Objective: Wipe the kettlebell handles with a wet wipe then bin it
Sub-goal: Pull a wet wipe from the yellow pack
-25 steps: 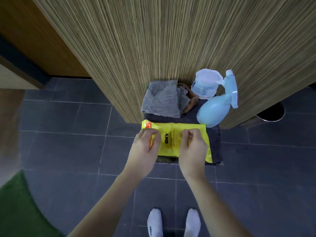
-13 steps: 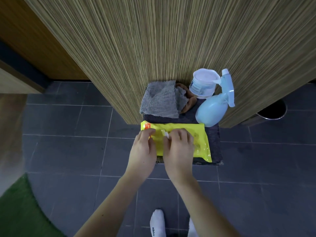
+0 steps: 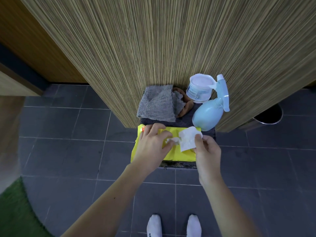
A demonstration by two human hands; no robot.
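A yellow pack of wet wipes (image 3: 177,155) lies on a low dark stool (image 3: 186,124) against a striped wooden panel. My left hand (image 3: 152,146) presses down on the pack's left half, fingertips at its opening, where a bit of white wipe (image 3: 172,140) pokes out. My right hand (image 3: 206,151) pinches a white sheet (image 3: 188,140) lifted up from the pack; I cannot tell whether it is the pack's flap or a wipe. No kettlebell is in view.
On the stool behind the pack lie a grey cloth (image 3: 158,105), a white tub (image 3: 200,88) and a pale blue spray bottle (image 3: 209,115). A dark round bin (image 3: 268,115) stands on the tiled floor at the right. A green mat (image 3: 13,211) lies at the lower left.
My right hand has pulled away to the right, lifting the white sheet up from the pack. My left hand has stayed pressed on the pack.
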